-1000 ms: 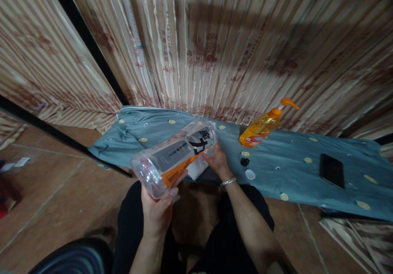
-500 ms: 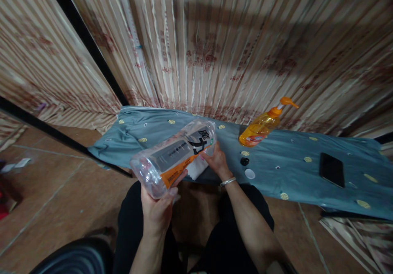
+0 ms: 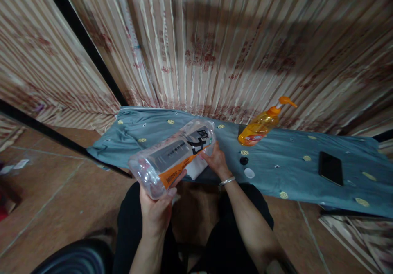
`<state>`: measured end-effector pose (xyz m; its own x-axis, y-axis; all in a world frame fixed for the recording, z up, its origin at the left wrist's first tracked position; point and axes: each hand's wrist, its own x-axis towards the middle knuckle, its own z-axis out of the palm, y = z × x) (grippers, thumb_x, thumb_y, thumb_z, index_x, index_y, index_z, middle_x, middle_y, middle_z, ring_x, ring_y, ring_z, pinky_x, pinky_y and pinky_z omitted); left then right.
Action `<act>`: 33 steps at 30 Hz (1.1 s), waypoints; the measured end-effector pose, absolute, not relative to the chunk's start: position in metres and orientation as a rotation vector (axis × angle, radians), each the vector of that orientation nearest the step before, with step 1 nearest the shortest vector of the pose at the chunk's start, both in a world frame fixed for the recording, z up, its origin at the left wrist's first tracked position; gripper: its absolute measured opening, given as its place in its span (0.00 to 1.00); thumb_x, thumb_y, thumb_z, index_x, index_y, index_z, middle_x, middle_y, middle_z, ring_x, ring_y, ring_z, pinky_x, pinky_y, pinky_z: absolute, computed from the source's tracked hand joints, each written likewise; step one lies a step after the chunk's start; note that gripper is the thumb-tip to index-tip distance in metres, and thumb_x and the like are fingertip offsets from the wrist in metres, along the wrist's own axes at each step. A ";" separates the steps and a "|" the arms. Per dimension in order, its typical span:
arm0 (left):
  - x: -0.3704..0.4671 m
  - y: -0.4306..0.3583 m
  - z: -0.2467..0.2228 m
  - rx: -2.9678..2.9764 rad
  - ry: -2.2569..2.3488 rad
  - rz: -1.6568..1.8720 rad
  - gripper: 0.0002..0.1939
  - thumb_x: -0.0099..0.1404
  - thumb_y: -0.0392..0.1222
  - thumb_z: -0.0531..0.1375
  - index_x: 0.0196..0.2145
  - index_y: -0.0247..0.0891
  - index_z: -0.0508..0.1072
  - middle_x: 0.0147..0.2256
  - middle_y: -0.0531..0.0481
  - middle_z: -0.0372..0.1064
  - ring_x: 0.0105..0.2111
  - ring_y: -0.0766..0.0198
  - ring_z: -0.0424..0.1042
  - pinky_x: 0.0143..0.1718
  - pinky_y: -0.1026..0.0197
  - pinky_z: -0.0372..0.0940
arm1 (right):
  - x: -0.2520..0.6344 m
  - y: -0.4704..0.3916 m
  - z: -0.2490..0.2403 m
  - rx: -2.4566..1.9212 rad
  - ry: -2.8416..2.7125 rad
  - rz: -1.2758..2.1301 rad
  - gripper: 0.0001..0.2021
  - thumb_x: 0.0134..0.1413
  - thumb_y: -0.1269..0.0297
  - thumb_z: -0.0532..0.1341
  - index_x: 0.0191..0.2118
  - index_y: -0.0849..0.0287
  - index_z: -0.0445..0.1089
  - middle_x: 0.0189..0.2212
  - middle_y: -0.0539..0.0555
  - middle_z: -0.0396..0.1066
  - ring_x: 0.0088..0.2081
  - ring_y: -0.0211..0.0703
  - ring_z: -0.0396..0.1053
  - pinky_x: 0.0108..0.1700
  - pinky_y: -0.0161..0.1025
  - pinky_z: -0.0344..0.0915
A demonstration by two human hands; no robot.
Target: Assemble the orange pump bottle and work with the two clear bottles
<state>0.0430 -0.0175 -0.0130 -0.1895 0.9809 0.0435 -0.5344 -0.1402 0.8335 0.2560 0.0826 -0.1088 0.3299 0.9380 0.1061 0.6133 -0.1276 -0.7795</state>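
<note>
A large clear plastic bottle (image 3: 175, 153) with a grey and orange label lies tilted between my hands, above the cloth-covered table. My left hand (image 3: 158, 202) is wrapped round its near, lower left end. Further up, my right hand (image 3: 216, 159) grips the bottle's other end, a silver bangle on the wrist. Under the bottle, partly hidden, is a white tissue or cloth (image 3: 196, 167). To the right of my right hand lie a small black cap (image 3: 244, 160) and a white round disc (image 3: 249, 173).
An orange pump bottle (image 3: 258, 129) of yellow liquid stands towards the table's back. A black phone (image 3: 330, 168) lies at the right on the blue-green tablecloth (image 3: 288, 163). Striped curtain (image 3: 196, 41) hangs behind, and black poles (image 3: 89, 47) slant at the left. A dark round stool (image 3: 76, 257) is at lower left.
The view has shifted very slightly. Both hands keep the same hold on the bottle, which has hardly moved.
</note>
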 end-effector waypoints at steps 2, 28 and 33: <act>0.045 -0.018 -0.010 0.752 0.845 1.626 0.40 0.49 0.46 0.84 0.59 0.50 0.80 0.48 0.45 0.86 0.53 0.36 0.85 0.66 0.17 0.66 | 0.256 0.083 -0.109 -1.843 -1.372 0.535 0.25 0.54 0.62 0.72 0.55 0.57 0.66 0.44 0.61 0.82 0.49 0.62 0.83 0.54 0.55 0.79; 0.049 -0.019 -0.015 0.719 0.849 1.683 0.40 0.51 0.44 0.83 0.61 0.51 0.79 0.58 0.41 0.81 0.59 0.32 0.82 0.67 0.16 0.65 | 0.260 0.086 -0.118 -1.830 -1.378 0.524 0.28 0.53 0.61 0.74 0.57 0.58 0.68 0.43 0.59 0.81 0.48 0.61 0.83 0.53 0.54 0.79; 0.050 -0.019 -0.016 0.730 0.853 1.682 0.36 0.51 0.43 0.83 0.58 0.49 0.81 0.56 0.42 0.82 0.57 0.35 0.83 0.66 0.19 0.68 | 0.259 0.086 -0.119 -1.822 -1.373 0.535 0.27 0.54 0.61 0.73 0.57 0.58 0.68 0.44 0.60 0.81 0.50 0.63 0.83 0.54 0.55 0.79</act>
<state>0.0500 -0.0191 -0.0165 -0.2495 0.9670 0.0516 -0.5300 -0.1810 0.8285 0.2593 0.0861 -0.1194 0.3287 0.9370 0.1184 0.6103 -0.1151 -0.7838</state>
